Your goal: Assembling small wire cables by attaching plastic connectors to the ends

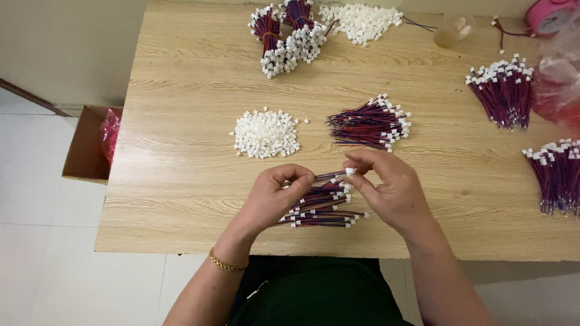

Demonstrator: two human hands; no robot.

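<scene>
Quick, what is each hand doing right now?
Left hand: closed, holding a wire bundle.
Right hand: fingers pinched on the white connector at one wire's end.

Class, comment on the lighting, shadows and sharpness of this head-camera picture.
Head view: soft, even light on the wooden table; only faint shadows under the left hand and right hand; the centre is sharp, while the pink plastic bag at the right edge looks blurred.

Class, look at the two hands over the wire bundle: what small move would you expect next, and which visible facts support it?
Probably the right hand presses the white connector fully onto the wire end that the left hand steadies. The connector sits pinched at the wire's tip, finished wires lie beneath, and loose white connectors wait nearby.
</scene>
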